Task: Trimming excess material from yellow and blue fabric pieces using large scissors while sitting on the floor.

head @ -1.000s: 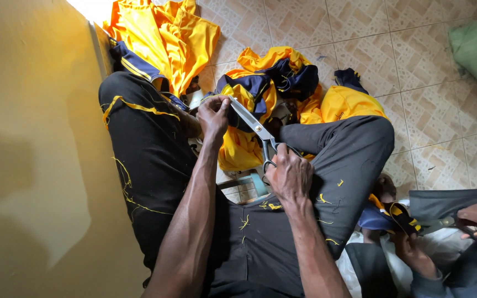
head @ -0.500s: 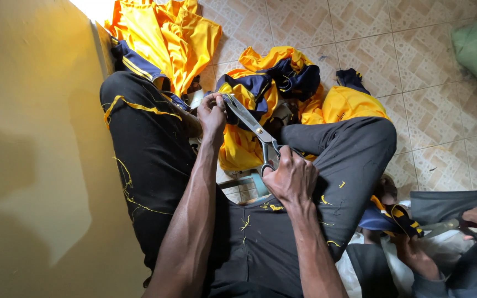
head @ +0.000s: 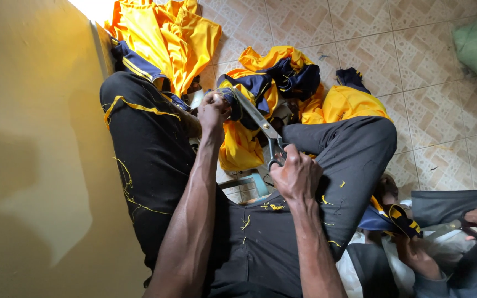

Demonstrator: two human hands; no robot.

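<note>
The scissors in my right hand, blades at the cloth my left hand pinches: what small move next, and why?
Probably close the scissors gently. The right hand grips the handles, the blade tips reach the yellow and navy garment beside the left hand, which holds it taut. Keep the fingers clear.

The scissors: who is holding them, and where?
The right hand holds the scissors by the handles. The left hand pinches the yellow and navy cloth at their tip.

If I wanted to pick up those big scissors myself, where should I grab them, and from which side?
Take the scissors by the handle loops, coming from the lap side, as the right hand does. The long metal blades point away, up toward the yellow and navy garment pinched by the left hand, so that end is probably unsafe to grip.
</note>
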